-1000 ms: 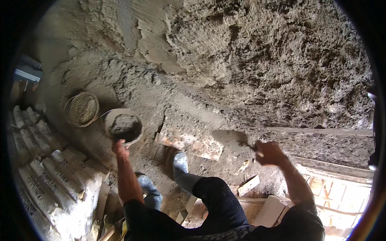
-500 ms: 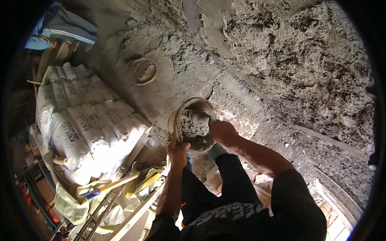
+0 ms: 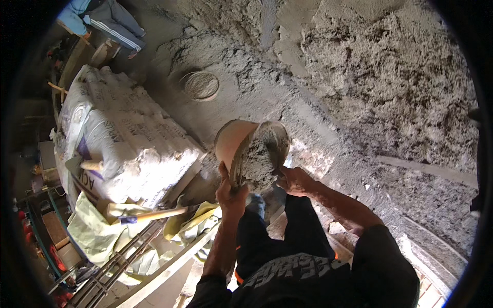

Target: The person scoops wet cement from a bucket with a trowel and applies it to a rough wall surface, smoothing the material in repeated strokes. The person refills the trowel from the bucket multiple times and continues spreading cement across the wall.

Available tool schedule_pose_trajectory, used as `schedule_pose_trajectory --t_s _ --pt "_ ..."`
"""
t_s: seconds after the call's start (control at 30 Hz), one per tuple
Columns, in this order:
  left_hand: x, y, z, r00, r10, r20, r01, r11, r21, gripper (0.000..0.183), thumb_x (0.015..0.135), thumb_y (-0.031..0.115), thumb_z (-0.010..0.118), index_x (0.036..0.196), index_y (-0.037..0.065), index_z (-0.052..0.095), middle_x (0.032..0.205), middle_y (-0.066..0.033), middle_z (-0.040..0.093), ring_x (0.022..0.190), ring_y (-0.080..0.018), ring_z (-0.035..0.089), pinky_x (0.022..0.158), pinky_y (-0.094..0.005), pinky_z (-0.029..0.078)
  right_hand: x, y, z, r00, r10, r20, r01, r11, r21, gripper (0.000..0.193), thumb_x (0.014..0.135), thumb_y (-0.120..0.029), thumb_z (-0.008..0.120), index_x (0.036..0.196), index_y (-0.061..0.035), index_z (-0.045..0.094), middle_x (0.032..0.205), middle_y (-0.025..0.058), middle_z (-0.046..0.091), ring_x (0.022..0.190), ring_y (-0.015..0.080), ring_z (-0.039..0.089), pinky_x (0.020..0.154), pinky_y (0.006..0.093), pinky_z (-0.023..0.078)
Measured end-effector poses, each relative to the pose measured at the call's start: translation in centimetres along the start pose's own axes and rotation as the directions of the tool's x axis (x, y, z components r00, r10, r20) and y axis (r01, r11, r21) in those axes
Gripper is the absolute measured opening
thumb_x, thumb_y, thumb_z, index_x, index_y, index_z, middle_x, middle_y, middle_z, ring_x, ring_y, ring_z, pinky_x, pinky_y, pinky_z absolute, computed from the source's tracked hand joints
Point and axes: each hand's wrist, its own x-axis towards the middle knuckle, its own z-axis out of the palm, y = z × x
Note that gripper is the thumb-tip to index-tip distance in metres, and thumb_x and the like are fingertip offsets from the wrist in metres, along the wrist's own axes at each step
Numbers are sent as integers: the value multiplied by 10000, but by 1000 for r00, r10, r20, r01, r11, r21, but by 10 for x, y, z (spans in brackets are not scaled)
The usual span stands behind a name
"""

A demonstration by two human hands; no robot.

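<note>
A pale, mortar-caked bucket (image 3: 231, 143) is tipped on its side in front of my legs, its mouth turned toward me and to the right. Wet grey mortar (image 3: 261, 156) fills the mouth. My left hand (image 3: 232, 197) grips the bucket's near left edge, thumb at the rim. On the opposite side my right hand (image 3: 295, 180) is closed at the near right rim. Whether its fingers hold the rim alone or also a tool there cannot be made out.
A second round container (image 3: 200, 85) of grey material stands farther off. Stacked white bags (image 3: 128, 133) are on the left, with a wooden-handled tool (image 3: 154, 215) near yellowish sheeting (image 3: 90, 231). Another person (image 3: 110, 23) is at upper left. A rough wall (image 3: 385, 82) rises right.
The bucket has tipped over further, showing more of its outer side. My right hand has moved from inside the mouth down to the near right rim. The view has shifted slightly.
</note>
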Motion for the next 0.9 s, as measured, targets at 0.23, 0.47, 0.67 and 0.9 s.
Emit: schedule_pose_trajectory --t_s 0.23,0.47,0.67,0.9 --pt "-21 -13 -52 962 -273 29 274 950 -147 708 795 -57 643 1483 -65 478 1375 -109 599 1112 -182 621 942 -292 494 -31 -73 16 997 -72 5 69 973 220 556 907 -225 730 1362 17 521 802 187 699 792 385 716 700 463 566" --pt "-50 -60 -61 906 -420 -46 394 880 -263 520 803 11 676 1319 -20 628 1097 -39 678 919 -156 638 832 -294 513 -40 -31 46 994 -58 88 68 991 -119 306 898 -243 621 1112 -24 623 951 180 648 876 372 689 767 474 560" --pt "-67 -82 -52 885 -459 -83 364 791 -491 452 753 -2 667 1205 5 673 1095 -58 704 973 -196 667 893 -322 526 -40 0 64 983 -171 73 183 959 -214 235 924 -228 589 1020 -20 640 779 134 579 732 321 665 703 495 546" --pt "-88 -94 -38 866 -445 -226 332 852 -406 471 756 -39 651 1222 21 681 1114 -62 719 997 -192 685 899 -335 552 -58 24 23 980 -145 133 136 988 79 262 951 -271 610 1072 -46 668 812 205 654 820 384 691 738 529 526"
